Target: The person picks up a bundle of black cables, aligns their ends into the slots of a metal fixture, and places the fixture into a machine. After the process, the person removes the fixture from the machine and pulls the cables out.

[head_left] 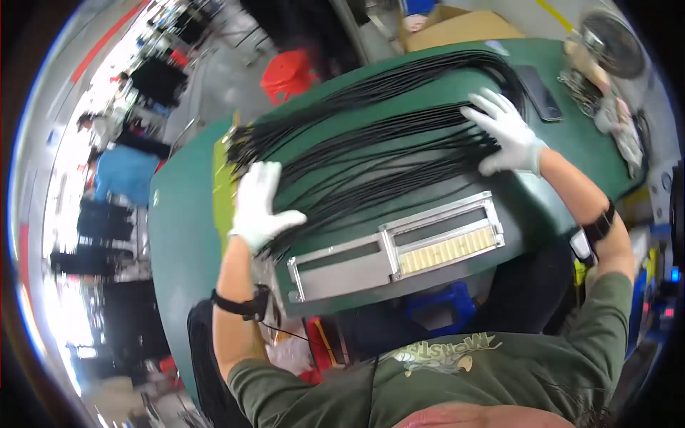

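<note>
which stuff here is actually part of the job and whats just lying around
Part of the job:
- black cables, with the left hand and right hand at them
- metal frame, probably, laid just in front

Apparently just lying about:
- phone
- red stool
- cardboard box

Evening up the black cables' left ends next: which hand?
Left hand, likely: it's right by those cable ends, while the right hand is over at the bundles' opposite side.
</note>
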A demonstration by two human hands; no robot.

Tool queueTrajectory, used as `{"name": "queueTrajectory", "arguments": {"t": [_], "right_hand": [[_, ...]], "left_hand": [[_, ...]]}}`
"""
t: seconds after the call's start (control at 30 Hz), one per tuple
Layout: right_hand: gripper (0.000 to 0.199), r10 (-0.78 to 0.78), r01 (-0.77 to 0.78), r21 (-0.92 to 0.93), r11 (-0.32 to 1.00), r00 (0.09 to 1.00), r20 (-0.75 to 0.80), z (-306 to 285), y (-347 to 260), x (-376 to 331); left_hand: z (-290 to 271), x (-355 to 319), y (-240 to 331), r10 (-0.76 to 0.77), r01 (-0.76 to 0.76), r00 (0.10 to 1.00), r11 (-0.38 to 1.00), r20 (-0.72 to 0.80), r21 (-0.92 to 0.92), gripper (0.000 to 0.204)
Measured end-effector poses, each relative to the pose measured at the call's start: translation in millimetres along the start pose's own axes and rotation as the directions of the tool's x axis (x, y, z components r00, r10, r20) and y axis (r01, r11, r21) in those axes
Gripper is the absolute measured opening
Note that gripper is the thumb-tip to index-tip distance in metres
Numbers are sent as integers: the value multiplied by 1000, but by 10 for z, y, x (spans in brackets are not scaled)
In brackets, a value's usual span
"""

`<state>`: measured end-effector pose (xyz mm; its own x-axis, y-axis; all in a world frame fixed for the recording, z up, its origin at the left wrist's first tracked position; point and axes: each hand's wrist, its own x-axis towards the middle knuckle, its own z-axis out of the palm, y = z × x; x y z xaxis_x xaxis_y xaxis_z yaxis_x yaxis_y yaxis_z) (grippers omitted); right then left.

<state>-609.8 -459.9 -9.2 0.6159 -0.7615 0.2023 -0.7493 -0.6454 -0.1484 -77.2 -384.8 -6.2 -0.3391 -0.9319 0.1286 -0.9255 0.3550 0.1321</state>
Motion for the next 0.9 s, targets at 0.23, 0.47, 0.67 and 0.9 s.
{"name": "queueTrajectory", "arguments": {"t": [0.23,0.47,0.67,0.9], "right_hand": [[120,23,-15,-85,996,996,91,279,-48,36],[101,127,-129,8,992,984,122,360,66,386],[72,178,-183,17,983,972,155,319,-9,376],[78,-61,73,36,997,960,-272,363,-389,-200]], "left_hand": [[280,-306,318,-150,99,973,958,177,270,113],[391,247,-334,-199,197,969,980,147,32,93],[446,234,-231,-251,231,966,948,65,221,75],[360,-511,602,-21,7,973,998,-231,-62,52]]}}
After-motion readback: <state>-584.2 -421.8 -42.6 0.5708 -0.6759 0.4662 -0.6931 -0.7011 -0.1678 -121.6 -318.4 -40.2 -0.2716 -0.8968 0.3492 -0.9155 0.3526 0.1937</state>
